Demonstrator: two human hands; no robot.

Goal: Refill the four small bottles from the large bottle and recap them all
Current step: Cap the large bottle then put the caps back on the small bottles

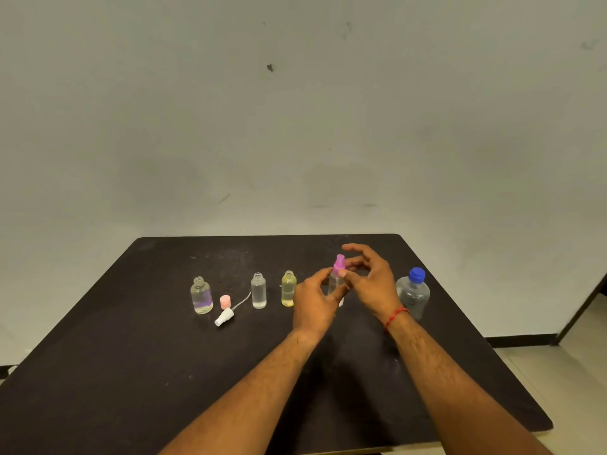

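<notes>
- While the small bottle (335, 285) is held upright in the grip of the left hand (317, 302), with fingers curled round its clear body, its purple spray top (339, 261) is pinched at the collar by the thumb and curled fingers of the right hand (371, 280).
- The bottle's long axis is kept near vertical, so the top lies straight above the left grip and inside the right grip. A twist about that axis is judged to be what the coming move turns on, though which way it is to be turned cannot be told.
- The right hand is nearer to the top. The left is placed lower, on the body; whether the base rests on the worktop (131, 372) cannot be made out.
- Three open bottles (258, 290) are stood in a row away to the left of the left grip, with a pink cap (225, 301) and a white spray head (224, 316) laid between the farthest two.
- The large bottle (414, 295), with its blue lid on, is stood just to the right of the right grip.
</notes>
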